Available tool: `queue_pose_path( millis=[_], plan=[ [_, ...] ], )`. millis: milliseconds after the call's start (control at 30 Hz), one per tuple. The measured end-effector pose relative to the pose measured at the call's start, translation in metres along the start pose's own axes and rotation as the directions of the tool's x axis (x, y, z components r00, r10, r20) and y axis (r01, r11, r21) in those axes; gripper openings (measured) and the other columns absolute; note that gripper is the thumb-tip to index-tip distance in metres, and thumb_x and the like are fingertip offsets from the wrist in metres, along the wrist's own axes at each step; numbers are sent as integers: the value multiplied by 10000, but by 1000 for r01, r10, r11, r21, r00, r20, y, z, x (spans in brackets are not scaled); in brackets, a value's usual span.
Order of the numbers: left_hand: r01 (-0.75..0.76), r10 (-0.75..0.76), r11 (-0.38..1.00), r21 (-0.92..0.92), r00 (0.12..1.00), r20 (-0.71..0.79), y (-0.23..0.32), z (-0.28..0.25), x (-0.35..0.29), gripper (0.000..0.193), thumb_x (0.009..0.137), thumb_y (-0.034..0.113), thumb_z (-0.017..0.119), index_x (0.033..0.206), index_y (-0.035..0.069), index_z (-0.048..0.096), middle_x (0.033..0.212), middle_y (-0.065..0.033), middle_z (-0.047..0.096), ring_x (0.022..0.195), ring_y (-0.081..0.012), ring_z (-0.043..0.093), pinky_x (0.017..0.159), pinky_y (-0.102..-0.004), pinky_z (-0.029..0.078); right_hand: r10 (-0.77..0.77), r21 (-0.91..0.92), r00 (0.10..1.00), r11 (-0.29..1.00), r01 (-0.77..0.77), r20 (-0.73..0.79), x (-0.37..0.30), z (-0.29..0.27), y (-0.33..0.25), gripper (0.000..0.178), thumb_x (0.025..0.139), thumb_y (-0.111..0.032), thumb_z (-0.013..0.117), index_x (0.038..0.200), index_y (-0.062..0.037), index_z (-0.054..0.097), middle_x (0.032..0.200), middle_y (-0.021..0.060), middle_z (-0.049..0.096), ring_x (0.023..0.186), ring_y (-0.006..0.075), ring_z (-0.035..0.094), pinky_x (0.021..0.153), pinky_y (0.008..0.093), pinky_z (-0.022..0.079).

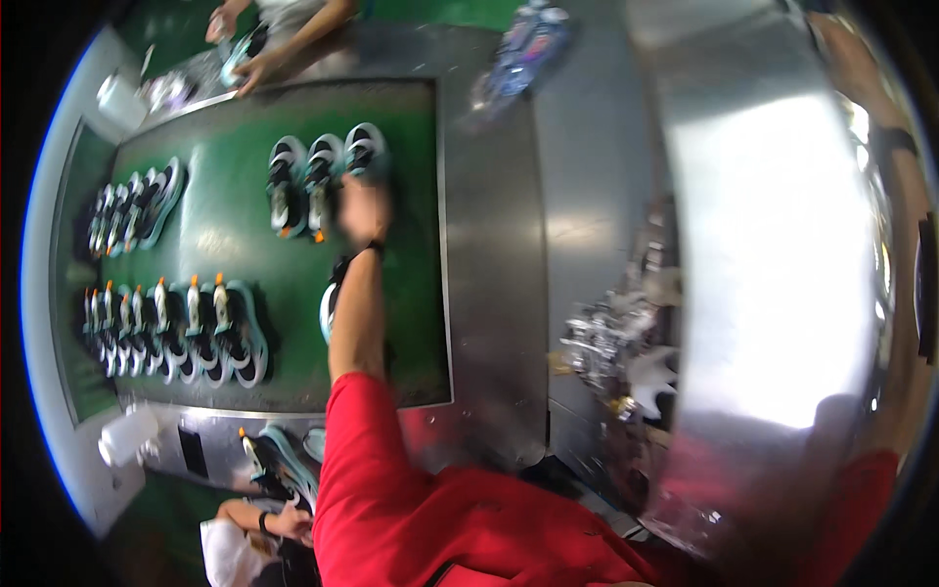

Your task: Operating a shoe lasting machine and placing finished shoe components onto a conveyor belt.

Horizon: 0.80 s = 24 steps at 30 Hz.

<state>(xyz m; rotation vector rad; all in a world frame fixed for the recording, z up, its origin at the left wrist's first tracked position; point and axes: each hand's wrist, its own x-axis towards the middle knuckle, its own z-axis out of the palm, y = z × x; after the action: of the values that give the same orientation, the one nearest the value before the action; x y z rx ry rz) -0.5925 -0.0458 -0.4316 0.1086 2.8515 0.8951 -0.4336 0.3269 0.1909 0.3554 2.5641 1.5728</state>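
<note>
Green work surface (230, 201), framed by a grey metal border (494, 245), spreads beneath and to the left of the fingers. Out over it reaches the person's left hand (364, 207), a dark band (378, 245) at the wrist and a red sleeve (364, 430) behind it. Motion blurs the fingers, so I cannot tell whether they are open, closed or gripping. They lie over the near end of the rightmost shoe (365, 147), whose black-and-white far part shows just beyond them. Just left of the fingers stands the middle shoe (321, 171), and next to that the outer shoe (284, 171); both have orange tips at their near ends. Closer to the body than the fingers, another shoe (328, 311) is partly hidden by the forearm. Well to the left of the fingers are an upper row of shoes (161, 203) and, nearer the body, a lower row of shoes (230, 338) with orange tips pointing away. Beyond the fingers, at the far edge, a co-worker's hands (259, 70) are at a pale shoe (235, 68). Behind the fingers, lower left, another co-worker's hand (291, 523) is near more shoes (286, 455). Well right of the fingers lies crumpled silvery material (602, 342), beside a shiny metal panel (763, 264).
</note>
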Motion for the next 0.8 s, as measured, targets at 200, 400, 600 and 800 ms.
queue_pose_path(
  millis=[200, 400, 600, 800],
  plan=[
    [-349, 349, 880, -322, 935, -60, -67, 14, -50, 841, 915, 417, 616, 1444, -123, 247, 1496, -311, 302, 1396, -405, 311, 1158, -420, 259, 153, 428, 949, 903, -21, -276, -104, -21, -33, 223, 688, -208, 713, 807, -27, 661, 730, 190, 648, 696, 371, 632, 665, 445, 498],
    [32, 566, 645, -764, 651, 506, -1, -75, -291, 220, 877, 114, 640, 1004, -67, 644, 959, -104, 669, 888, -177, 612, 817, -335, 503, 470, 501, 864, 800, -331, -179, -245, -26, 7, 420, 712, -240, 724, 1073, -37, 652, 1080, 179, 649, 1051, 360, 592, 916, 442, 479],
    [404, 593, 743, -533, -27, 805, 92, -191, -446, 569, 910, 221, 693, 1343, -74, 472, 1252, -212, 606, 1088, -331, 637, 870, -436, 558, 711, 726, 583, 629, -279, -392, -435, -106, -19, 481, 626, -293, 804, 992, -9, 675, 860, 165, 657, 832, 347, 619, 772, 425, 494],
    [551, 870, 488, -677, -370, 326, 213, -237, -564, 955, 859, 470, 705, 1498, -40, 212, 1461, -242, 400, 1340, -334, 430, 1092, -491, 367, 917, 859, 395, 245, -450, -55, -644, -172, -98, 534, 624, -300, 837, 1019, 23, 679, 854, 154, 671, 748, 283, 645, 679, 374, 492]
  ],
)
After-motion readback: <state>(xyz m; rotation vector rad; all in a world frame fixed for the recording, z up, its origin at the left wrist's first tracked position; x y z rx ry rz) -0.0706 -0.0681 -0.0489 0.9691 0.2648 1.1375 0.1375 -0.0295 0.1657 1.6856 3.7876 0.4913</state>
